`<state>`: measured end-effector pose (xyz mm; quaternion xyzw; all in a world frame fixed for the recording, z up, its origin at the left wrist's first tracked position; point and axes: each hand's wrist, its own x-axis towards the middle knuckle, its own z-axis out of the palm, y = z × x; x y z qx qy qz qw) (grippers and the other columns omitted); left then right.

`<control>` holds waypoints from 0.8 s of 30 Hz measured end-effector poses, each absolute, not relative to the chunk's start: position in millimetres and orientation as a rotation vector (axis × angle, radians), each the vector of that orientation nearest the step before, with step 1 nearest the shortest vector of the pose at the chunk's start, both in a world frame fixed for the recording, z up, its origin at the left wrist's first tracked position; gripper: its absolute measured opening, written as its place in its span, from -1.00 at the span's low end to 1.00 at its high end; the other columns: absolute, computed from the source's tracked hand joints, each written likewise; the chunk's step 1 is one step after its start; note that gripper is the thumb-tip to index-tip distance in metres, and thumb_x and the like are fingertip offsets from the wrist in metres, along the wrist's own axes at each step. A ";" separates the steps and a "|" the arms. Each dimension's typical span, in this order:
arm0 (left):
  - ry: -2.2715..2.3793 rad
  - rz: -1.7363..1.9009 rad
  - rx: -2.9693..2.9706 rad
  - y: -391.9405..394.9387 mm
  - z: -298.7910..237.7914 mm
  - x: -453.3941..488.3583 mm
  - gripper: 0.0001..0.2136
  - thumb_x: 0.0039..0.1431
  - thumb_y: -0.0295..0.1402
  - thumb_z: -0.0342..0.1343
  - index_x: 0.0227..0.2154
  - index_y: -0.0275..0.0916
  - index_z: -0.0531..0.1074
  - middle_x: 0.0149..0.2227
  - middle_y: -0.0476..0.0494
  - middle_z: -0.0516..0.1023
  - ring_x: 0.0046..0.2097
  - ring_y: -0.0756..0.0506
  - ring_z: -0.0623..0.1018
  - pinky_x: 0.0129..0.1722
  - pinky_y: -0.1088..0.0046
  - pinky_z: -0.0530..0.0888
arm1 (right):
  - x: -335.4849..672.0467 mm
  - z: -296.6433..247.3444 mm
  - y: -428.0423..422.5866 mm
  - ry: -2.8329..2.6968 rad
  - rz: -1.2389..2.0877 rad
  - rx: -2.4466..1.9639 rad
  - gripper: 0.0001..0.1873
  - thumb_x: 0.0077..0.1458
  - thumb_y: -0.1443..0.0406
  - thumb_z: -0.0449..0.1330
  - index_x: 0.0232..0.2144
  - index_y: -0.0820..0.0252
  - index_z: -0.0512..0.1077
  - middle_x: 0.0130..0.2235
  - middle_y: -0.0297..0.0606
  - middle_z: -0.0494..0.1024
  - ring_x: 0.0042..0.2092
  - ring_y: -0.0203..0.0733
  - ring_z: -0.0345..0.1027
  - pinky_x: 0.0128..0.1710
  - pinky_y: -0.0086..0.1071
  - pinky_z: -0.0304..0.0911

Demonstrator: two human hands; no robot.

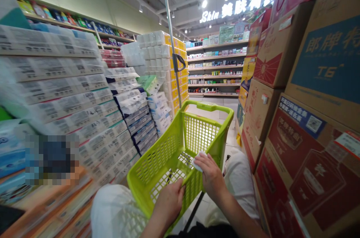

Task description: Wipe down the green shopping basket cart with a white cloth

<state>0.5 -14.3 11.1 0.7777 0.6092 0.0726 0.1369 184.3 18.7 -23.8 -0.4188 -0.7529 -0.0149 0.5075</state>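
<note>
Bright ceiling spotlights [204,3], strong wide-angle distortion at the edges, blur across the lower-left packages [53,208]

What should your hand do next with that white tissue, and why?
Probably wipe along the lime-green plastic mesh basket with the small white tissue in the right hand, because the tissue is pressed against the basket's side while the left hand grips the basket steady.

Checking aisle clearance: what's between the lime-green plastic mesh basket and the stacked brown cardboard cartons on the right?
Head view: a white-clothed leg and pale floor tiles separate the lime-green mesh basket from the brown cardboard cartons.
</note>
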 end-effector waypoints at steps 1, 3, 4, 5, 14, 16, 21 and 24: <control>1.765 0.205 2.253 -14.3 10.9 0.4 -0.78 0.30 -0.38 -0.16 -0.26 -0.18 0.41 -0.29 -0.13 0.62 -0.20 -0.10 0.58 -0.28 0.44 0.31 | 179.2 -24.0 14.4 -1.847 -0.025 -0.989 -0.45 0.01 0.59 -0.04 -0.07 0.09 0.49 -0.04 -0.22 0.59 0.13 -0.14 0.37 0.23 -0.07 0.16; 1.769 0.206 2.257 -14.4 10.7 -0.1 -0.77 0.28 -0.43 -0.16 -0.22 -0.18 0.41 -0.26 -0.13 0.62 -0.19 -0.10 0.58 -0.27 0.44 0.31 | 169.0 -24.5 5.2 -1.927 0.004 -0.936 -0.49 0.05 0.56 -0.03 -0.07 0.07 0.48 -0.04 -0.24 0.59 0.11 -0.15 0.38 0.22 -0.10 0.18; 1.770 0.207 2.257 -14.7 10.8 -0.3 -0.77 0.27 -0.46 -0.16 -0.21 -0.19 0.41 -0.25 -0.13 0.62 -0.19 -0.10 0.58 -0.28 0.44 0.31 | 166.1 -24.9 2.3 -1.954 0.015 -0.918 -0.50 0.07 0.56 -0.02 -0.07 0.06 0.48 -0.04 -0.25 0.59 0.11 -0.16 0.39 0.22 -0.11 0.19; 1.770 0.210 2.258 -15.0 10.9 -0.6 -0.76 0.27 -0.46 -0.16 -0.21 -0.19 0.42 -0.25 -0.13 0.62 -0.19 -0.10 0.58 -0.28 0.44 0.31 | 165.7 -25.2 1.3 -1.964 0.018 -0.910 -0.50 0.07 0.56 -0.03 -0.07 0.05 0.48 -0.04 -0.26 0.59 0.11 -0.17 0.38 0.22 -0.12 0.19; 1.746 0.229 2.249 -15.4 11.7 -2.1 -0.79 0.30 -0.38 -0.15 -0.27 -0.18 0.42 -0.32 -0.10 0.61 -0.19 -0.10 0.58 -0.29 0.45 0.29 | 180.0 -22.2 16.9 -1.796 -0.059 -1.042 -0.43 -0.03 0.61 -0.06 -0.09 0.09 0.50 -0.06 -0.22 0.60 0.11 -0.13 0.39 0.23 -0.04 0.15; 1.751 0.222 2.257 -15.1 11.5 -2.8 -0.79 0.28 -0.41 -0.14 -0.26 -0.18 0.41 -0.30 -0.10 0.62 -0.19 -0.09 0.58 -0.29 0.45 0.29 | 169.4 -22.5 8.8 -1.874 -0.038 -0.976 -0.44 -0.01 0.60 -0.05 -0.09 0.07 0.50 -0.07 -0.25 0.60 0.09 -0.15 0.40 0.23 -0.09 0.16; 1.735 0.243 2.256 -15.9 11.1 -4.5 -0.80 0.29 -0.41 -0.14 -0.29 -0.18 0.40 -0.32 -0.10 0.61 -0.21 -0.09 0.58 -0.30 0.46 0.29 | 174.4 -24.1 10.0 -1.891 -0.033 -0.959 -0.46 0.02 0.58 -0.03 -0.06 0.05 0.49 -0.05 -0.25 0.59 0.11 -0.17 0.39 0.24 -0.10 0.14; 1.734 0.259 2.238 -16.7 11.2 -4.6 -0.80 0.30 -0.39 -0.14 -0.31 -0.17 0.40 -0.32 -0.10 0.61 -0.21 -0.09 0.58 -0.31 0.46 0.29 | 187.5 -23.8 19.5 -1.795 -0.058 -1.035 -0.42 -0.02 0.60 -0.05 -0.07 0.07 0.50 -0.04 -0.24 0.59 0.13 -0.14 0.37 0.24 -0.04 0.14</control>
